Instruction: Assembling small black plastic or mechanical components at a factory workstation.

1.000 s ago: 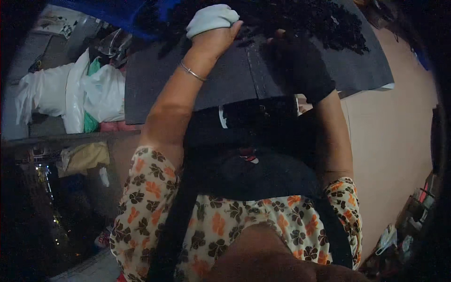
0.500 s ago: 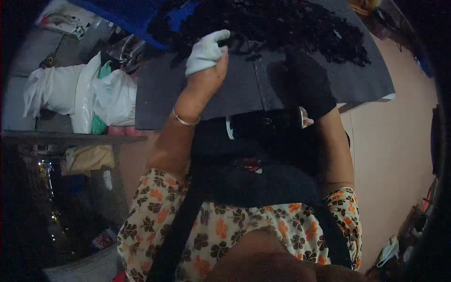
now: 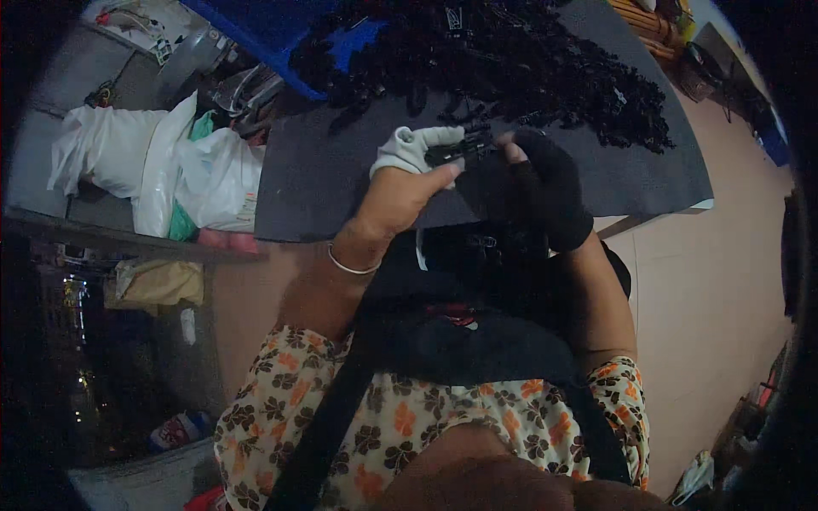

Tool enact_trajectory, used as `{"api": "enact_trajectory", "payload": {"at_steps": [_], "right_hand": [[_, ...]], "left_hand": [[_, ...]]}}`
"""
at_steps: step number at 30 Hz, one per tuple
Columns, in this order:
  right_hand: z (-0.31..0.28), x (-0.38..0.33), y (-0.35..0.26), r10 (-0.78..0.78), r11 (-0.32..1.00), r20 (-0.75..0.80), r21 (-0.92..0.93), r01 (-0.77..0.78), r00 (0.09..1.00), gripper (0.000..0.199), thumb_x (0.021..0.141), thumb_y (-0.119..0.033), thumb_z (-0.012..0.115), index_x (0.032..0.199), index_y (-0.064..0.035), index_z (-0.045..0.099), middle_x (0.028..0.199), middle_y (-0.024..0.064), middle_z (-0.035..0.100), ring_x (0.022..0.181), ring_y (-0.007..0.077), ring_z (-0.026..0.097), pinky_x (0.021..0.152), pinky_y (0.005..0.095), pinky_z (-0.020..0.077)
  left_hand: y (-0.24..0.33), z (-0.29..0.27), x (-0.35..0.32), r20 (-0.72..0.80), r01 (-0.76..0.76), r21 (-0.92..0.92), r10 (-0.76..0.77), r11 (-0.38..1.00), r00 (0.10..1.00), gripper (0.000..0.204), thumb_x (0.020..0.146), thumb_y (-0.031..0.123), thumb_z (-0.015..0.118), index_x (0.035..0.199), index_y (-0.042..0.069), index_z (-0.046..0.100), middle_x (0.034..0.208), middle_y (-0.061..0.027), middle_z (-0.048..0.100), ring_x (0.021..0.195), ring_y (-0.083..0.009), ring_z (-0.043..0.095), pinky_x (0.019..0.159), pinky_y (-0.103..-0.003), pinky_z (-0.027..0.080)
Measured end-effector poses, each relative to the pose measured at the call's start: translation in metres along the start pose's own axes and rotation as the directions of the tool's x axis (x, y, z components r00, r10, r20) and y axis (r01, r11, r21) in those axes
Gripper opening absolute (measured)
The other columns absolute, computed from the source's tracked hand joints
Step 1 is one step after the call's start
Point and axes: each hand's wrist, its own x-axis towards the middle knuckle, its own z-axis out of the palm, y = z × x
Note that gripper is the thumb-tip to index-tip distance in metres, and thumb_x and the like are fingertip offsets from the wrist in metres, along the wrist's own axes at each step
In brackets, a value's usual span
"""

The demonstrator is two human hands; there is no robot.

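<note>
My left hand [image 3: 411, 168], in a white glove with the thumb bare, is closed on several small black plastic parts [image 3: 458, 149] that stick out toward the right. Close to their right end is my right hand [image 3: 550, 183], in a black glove with a bare thumb tip. Its fingers are curled in toward the thumb; whether something small lies between them is hard to see against the dark glove. Both hands are above the grey tabletop [image 3: 315, 187]. Beyond them spreads a large heap of similar black parts [image 3: 545, 72].
A blue tray or sheet [image 3: 256, 43] lies under the heap's left side. White plastic bags [image 3: 111, 153] stand left of the table. Bundled orange-brown sticks [image 3: 652, 34] are at the far right corner. A black pouch-like cloth [image 3: 469, 341] covers my lap.
My left hand has come nearer and to the right, now showing black parts in its grip. My right hand has turned inward, its thumb now visible beside them. The view has shifted slightly.
</note>
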Motion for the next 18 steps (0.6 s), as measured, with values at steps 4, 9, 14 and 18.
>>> {"api": "enact_trajectory", "payload": {"at_steps": [4,9,14,18], "right_hand": [[0.001,-0.003,-0.007,-0.027,0.999,0.023,-0.027,0.028,0.999,0.014,0.081,-0.008,0.059,0.094,-0.0019,0.059,0.087,0.0051,0.062,0.081,0.0147,0.059,0.07,0.0277,0.0462],[-0.002,-0.003,0.0,-0.291,0.832,0.224,-0.421,0.361,0.93,0.018,0.077,-0.003,0.062,0.094,-0.0039,0.058,0.084,0.0064,0.06,0.077,0.0185,0.06,0.066,0.0287,0.0476],[-0.003,-0.006,0.01,-0.433,0.84,0.17,-0.282,0.464,0.885,0.022,0.065,-0.012,0.067,0.085,-0.0054,0.06,0.084,0.0112,0.061,0.076,0.0299,0.059,0.065,0.0377,0.0473],[-0.002,-0.009,-0.004,-0.402,0.783,0.195,-0.433,0.446,0.895,0.02,0.065,-0.012,0.066,0.084,-0.0061,0.062,0.088,0.0117,0.062,0.078,0.0302,0.059,0.066,0.0383,0.0475]], "left_hand": [[0.017,0.01,-0.008,-0.016,0.048,0.174,-0.045,0.984,0.999,0.03,0.08,-0.005,0.054,0.111,-0.002,0.052,0.101,-0.0099,0.06,0.078,-0.0113,0.059,0.064,-0.022,0.05],[0.014,0.013,-0.013,-0.016,-0.053,0.132,0.055,0.99,0.998,0.031,0.082,-0.001,0.055,0.112,-0.001,0.053,0.089,-0.0075,0.062,0.072,-0.0086,0.058,0.062,-0.022,0.048],[0.029,0.013,-0.014,0.04,0.058,0.126,-0.063,0.99,0.997,0.031,0.081,0.001,0.056,0.112,0.0,0.053,0.085,-0.0071,0.064,0.067,-0.0089,0.058,0.059,-0.021,0.048],[0.038,0.011,-0.016,0.05,0.107,0.167,-0.117,0.98,0.992,0.032,0.08,0.001,0.057,0.112,0.0,0.053,0.083,-0.0061,0.064,0.065,-0.0083,0.058,0.058,-0.02,0.048]]}}
